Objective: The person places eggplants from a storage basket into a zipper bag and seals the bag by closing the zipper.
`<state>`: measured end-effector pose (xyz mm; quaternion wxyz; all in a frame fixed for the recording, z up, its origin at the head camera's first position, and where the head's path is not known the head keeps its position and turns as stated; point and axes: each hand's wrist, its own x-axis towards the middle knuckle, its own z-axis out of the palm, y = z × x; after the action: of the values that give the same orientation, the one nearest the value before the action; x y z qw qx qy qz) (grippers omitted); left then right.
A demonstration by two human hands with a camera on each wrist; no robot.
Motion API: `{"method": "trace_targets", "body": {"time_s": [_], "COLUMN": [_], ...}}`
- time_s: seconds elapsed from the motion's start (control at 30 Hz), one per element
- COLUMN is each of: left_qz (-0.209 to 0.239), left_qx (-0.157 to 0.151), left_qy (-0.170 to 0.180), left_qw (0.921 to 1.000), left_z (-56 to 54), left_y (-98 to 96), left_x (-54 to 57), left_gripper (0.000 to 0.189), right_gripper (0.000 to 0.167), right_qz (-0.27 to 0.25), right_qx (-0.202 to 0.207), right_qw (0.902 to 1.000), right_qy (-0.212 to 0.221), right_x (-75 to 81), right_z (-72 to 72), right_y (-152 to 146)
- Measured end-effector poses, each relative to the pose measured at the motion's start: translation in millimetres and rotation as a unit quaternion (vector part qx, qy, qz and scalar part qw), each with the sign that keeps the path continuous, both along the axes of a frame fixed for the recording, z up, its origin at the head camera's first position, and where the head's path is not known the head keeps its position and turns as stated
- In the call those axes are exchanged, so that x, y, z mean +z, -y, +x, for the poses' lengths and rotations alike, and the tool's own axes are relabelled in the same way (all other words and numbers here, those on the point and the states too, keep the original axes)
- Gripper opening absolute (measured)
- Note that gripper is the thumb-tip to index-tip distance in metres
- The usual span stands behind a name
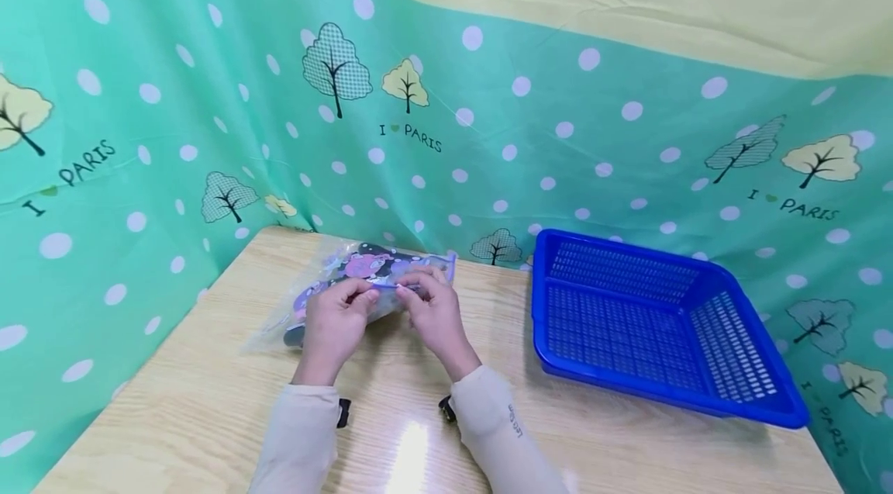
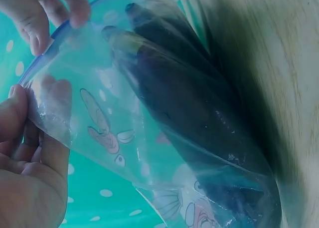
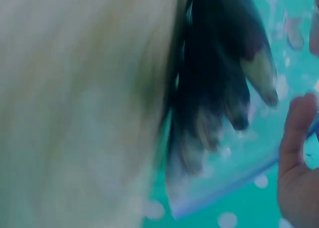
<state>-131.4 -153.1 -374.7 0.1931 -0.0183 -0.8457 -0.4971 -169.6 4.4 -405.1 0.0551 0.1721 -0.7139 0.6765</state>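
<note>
A clear zip bag with a purple-blue seal strip and pink cartoon prints lies towards the back left of the table. Inside are several long, dark things with paler, tapering tips; their exact kind does not show. My left hand pinches the strip near its middle between thumb and fingers. Close beside it, my right hand has thumb and forefinger at the same strip. In the left wrist view the bag's mouth rises above the dark things, with the left thumb and fingers on either side of the film.
A blue plastic basket with mesh walls stands on the right of the wooden table. Green dotted cloth with tree prints hangs close behind the table and down its left side.
</note>
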Motion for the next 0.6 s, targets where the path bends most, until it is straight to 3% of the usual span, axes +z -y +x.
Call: {"method": "trace_targets", "body": {"time_s": [0.1, 0.2, 0.37, 0.5, 0.6], "left_qz": [0.002, 0.016, 0.029, 0.022, 0.021], "left_qx": [0.001, -0.01, -0.033, -0.038, -0.025], "left_qy": [0.0, 0.022, 0.044, 0.014, -0.024], "left_qw": [1.0, 0.9996, 0.9981, 0.9989, 0.9992], "left_z": [-1.3, -1.9, -1.2, -0.8, -1.2], "left_y": [1.6, 4.6, 8.7, 7.7, 5.0], "left_x": [-0.2, 1.0, 5.9, 6.5, 3.4], "left_gripper": [0.006, 0.006, 0.011, 0.015, 0.01], "right_gripper": [0.017, 0.023, 0.022, 0.021, 0.022], "right_qz": [-0.102, -0.158, -0.175, -0.182, -0.179], "right_qx": [0.062, 0.099, 0.1, 0.108, 0.133], "right_qw": [0.9921, 0.9809, 0.9781, 0.9762, 0.9736], "right_qy": [0.039, 0.056, 0.051, 0.046, 0.049], "right_x": [-6.3, -12.6, -11.6, -6.2, -3.8], "right_z": [0.1, -0.6, -1.9, -2.6, -3.0], "right_y": [3.2, 5.0, 8.4, 8.8, 8.4]}}
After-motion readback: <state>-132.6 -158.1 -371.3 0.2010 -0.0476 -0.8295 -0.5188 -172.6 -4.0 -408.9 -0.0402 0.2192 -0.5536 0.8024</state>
